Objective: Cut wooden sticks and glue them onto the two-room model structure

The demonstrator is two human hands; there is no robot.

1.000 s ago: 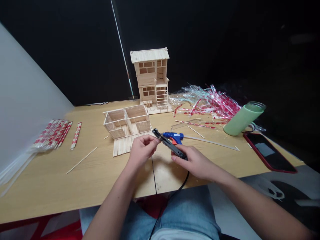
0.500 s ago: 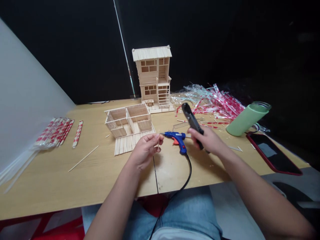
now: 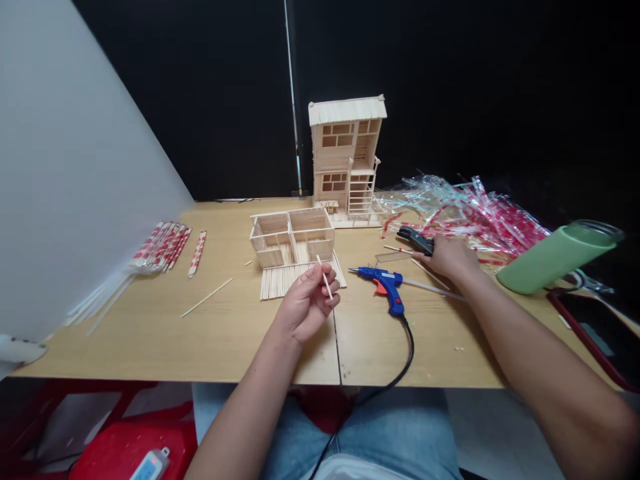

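My left hand pinches a short thin wooden stick between thumb and fingers, in front of a small roofless stick-built house base. Further right, my right hand is closed around a black-handled hand tool low at the tabletop; its exact kind is hard to make out. Between the hands lies a blue hot glue gun with an orange trigger, its nozzle facing left. A clear glue stick sticks out of its back.
A two-storey stick house stands at the back. Crumpled red and clear wrappers, a tilted green bottle and a phone occupy the right. Wrapped chopsticks and a loose stick lie left. The gun's black cord crosses the front edge.
My right hand has lowered the black tool from above the glue gun to the table behind it, near the wrappers. My left hand has turned, tilting the short stick. The view has swung left.
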